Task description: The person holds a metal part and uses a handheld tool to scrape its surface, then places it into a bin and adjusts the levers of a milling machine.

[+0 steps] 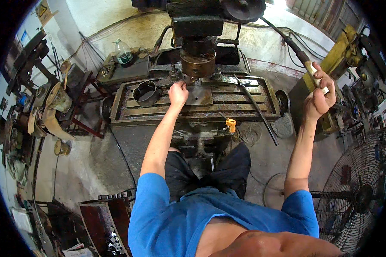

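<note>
My left hand (178,94) is closed just in front of the cutter head (197,63) of a milling machine. Whatever its fingers hold, if anything, is hidden. Beneath it lies the slotted machine table (150,112), with a flat plate (200,97) at its middle. Out to the right, my raised right hand (321,100) grips the pale handle (309,68) of a long dark lever (295,46) that runs down from the machine's top. A dark round metal tin (146,94) stands left of my left hand.
A long metal bar (259,112) lies across the table's right side and sticks out over the front edge. An orange-handled tool (230,125) sits at that edge. A large fan (360,197) stands at lower right. A clear bottle (123,53) rests behind, at left.
</note>
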A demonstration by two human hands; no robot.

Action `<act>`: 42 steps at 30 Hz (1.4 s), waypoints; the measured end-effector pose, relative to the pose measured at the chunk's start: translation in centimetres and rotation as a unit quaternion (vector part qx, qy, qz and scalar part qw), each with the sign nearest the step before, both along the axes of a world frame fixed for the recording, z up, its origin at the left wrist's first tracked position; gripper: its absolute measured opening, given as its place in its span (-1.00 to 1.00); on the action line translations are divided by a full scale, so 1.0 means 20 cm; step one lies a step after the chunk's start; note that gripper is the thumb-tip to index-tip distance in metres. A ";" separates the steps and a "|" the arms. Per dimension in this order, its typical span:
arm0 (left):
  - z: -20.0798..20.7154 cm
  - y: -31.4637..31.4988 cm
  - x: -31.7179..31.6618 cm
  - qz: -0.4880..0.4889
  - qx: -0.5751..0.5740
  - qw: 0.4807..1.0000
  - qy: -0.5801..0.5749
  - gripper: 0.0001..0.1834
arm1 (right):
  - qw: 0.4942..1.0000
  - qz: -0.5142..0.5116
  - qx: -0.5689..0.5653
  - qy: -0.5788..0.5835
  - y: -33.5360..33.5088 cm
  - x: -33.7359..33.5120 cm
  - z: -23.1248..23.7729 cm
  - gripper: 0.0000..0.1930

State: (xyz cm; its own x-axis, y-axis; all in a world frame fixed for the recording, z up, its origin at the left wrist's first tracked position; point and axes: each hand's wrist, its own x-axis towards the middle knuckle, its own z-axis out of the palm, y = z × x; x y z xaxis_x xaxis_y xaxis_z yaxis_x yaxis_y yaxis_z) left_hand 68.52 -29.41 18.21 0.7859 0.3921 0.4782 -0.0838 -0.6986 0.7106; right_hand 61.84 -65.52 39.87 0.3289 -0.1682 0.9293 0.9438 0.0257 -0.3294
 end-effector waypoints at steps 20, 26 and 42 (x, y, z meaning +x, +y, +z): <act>0.04 0.33 -0.37 -0.061 -0.035 0.997 0.040 -0.79 | 0.999 0.011 0.026 0.031 0.01 0.00 -0.18 -0.90; 0.13 0.59 -0.44 0.120 0.100 0.988 0.011 -0.78 | 0.998 0.019 0.035 0.041 0.01 -0.01 -0.23 -0.88; 0.27 0.72 -0.75 0.142 0.264 0.946 0.124 -0.61 | 0.999 0.034 -0.007 0.026 -0.03 0.03 -0.25 -0.88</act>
